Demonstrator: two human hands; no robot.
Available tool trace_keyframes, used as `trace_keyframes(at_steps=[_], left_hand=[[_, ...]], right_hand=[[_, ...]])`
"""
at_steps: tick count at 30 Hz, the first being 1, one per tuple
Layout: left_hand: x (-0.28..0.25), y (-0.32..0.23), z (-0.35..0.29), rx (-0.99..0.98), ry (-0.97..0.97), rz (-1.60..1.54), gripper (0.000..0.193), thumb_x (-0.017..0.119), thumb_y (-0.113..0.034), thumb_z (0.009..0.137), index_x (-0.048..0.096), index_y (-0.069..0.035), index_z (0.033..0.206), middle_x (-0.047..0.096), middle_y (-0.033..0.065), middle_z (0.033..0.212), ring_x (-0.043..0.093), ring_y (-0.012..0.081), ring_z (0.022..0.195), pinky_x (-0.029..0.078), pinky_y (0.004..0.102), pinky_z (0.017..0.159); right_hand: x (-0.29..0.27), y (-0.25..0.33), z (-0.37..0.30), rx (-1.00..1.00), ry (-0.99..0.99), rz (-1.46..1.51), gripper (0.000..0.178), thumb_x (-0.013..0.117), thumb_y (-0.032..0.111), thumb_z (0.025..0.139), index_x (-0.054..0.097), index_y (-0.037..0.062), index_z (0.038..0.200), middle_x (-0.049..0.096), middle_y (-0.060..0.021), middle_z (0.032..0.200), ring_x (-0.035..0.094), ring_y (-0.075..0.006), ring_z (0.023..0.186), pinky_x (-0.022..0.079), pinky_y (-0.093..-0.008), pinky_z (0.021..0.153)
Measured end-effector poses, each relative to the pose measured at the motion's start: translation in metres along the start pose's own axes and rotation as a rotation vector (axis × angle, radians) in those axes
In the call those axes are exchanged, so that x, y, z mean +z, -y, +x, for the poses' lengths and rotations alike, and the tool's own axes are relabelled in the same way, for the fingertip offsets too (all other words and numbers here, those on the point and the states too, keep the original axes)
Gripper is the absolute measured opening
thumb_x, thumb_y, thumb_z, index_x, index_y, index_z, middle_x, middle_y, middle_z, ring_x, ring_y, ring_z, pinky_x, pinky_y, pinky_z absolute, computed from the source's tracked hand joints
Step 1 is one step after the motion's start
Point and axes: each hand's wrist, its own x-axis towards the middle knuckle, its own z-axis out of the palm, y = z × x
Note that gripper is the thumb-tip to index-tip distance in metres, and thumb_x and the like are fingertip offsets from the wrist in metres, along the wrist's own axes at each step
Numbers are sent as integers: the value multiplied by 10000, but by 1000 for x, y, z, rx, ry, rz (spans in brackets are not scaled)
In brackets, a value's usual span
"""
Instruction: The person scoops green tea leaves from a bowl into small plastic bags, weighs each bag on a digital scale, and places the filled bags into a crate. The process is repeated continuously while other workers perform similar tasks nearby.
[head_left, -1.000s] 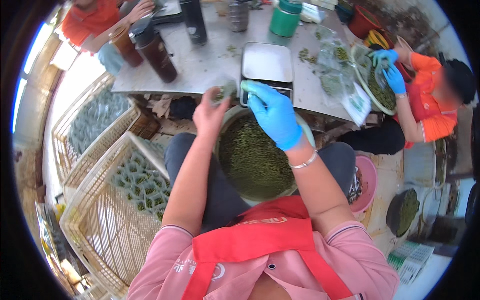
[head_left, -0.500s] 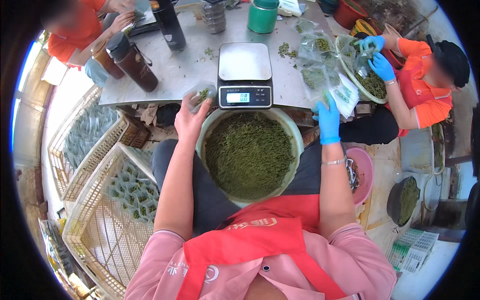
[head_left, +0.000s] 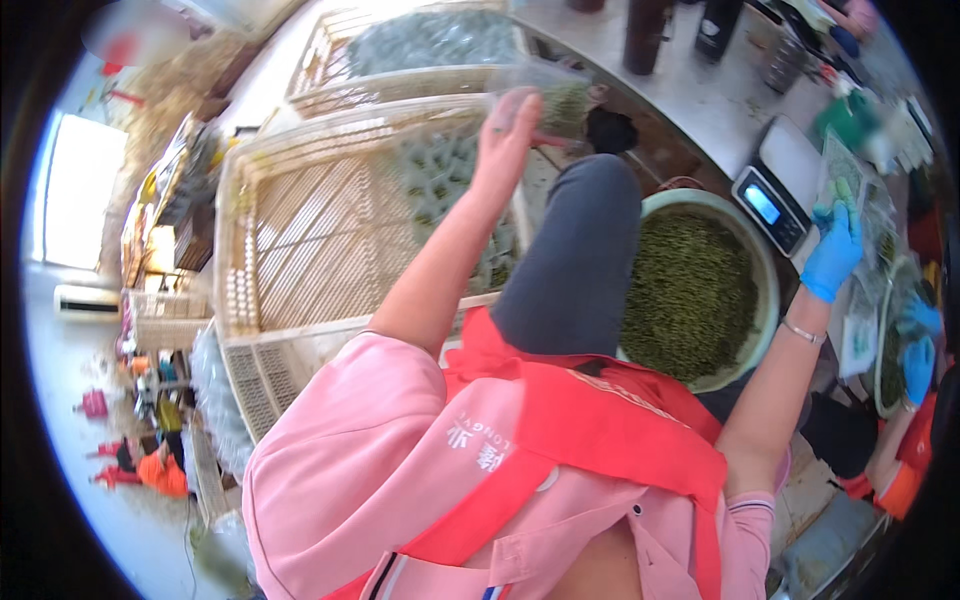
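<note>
My left hand [head_left: 508, 135], bare and somewhat blurred, grips a clear plastic bag [head_left: 565, 103] holding small green berries, above the near corner of a cream plastic crate. Inside that crate [head_left: 240, 240], along its right side, stand several filled clear bags [head_left: 430, 175]. My right hand [head_left: 835, 252], in a blue glove, pinches another clear bag [head_left: 843, 165] with green in it, beside a digital scale [head_left: 768, 200]. Between my legs sits a pale green tub [head_left: 768, 290] full of loose green berries [head_left: 690, 290].
Another crate [head_left: 310, 60] with many bags stands beyond the first. The metal table [head_left: 690, 105] carries dark bottles [head_left: 645, 35] and a green jar [head_left: 845, 115]. At the right edge, a co-worker's blue-gloved hands [head_left: 918, 365] work by a basin. An orange-clad person [head_left: 162, 472] is far left.
My view and body have turned left toward the crates. My left hand has carried its bag from beside the scale to the crate. My right hand has lifted a bag off the table.
</note>
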Motion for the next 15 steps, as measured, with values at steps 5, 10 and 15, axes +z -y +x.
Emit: trace_keyframes(at_steps=[5,10,15], left_hand=[[-176,55,-61,-57,-400,565,629,461,-526,914,472,-14,1279,629,220,1075,664,247,862,489,359,809],[-233,107,-119,-465,-509,595,615,435,-497,906,485,30,1218,658,236,921,661,312,858,482,384,796],[-214,178,-143,-758,5,1014,879,577,-589,749,378,65,1303,582,241,1181,562,353,1117,406,399,974]], right_hand=[[22,-19,-26,197,112,-27,318,500,126,936,572,29,1230,641,-109,1101,618,-142,818,505,-276,761],[-8,-31,-91,318,180,-68,330,512,116,930,558,15,1241,639,-107,1097,618,-119,817,502,-258,749],[3,-31,-131,410,485,-186,309,537,110,924,583,21,1216,647,-95,1071,608,-98,774,494,-240,707]])
